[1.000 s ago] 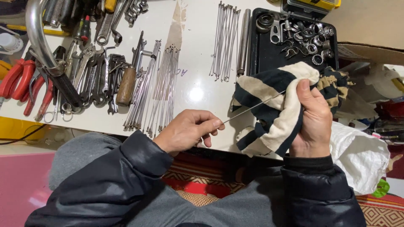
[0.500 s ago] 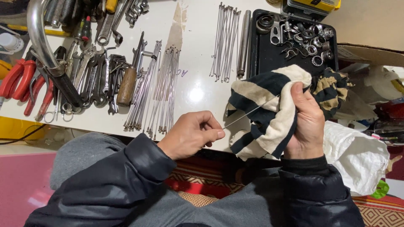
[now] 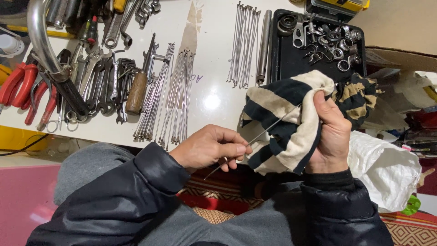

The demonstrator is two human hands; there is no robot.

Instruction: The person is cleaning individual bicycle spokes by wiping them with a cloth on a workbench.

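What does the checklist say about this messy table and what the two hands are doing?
Surface: white table, glossy, mostly covered.
Job's things: thin metal spoke runs into a striped cloth.
Clutter: spoke bundles and, wrenches, wooden-handled tool, red pliers, chrome tube, black tray of small metal parts.
Grippers: left hand pinches the spoke with its fingers; right hand grips the cloth around it.
Cables: black cable at lower left.
Surroundings: white plastic bag, patterned rug, cardboard box.
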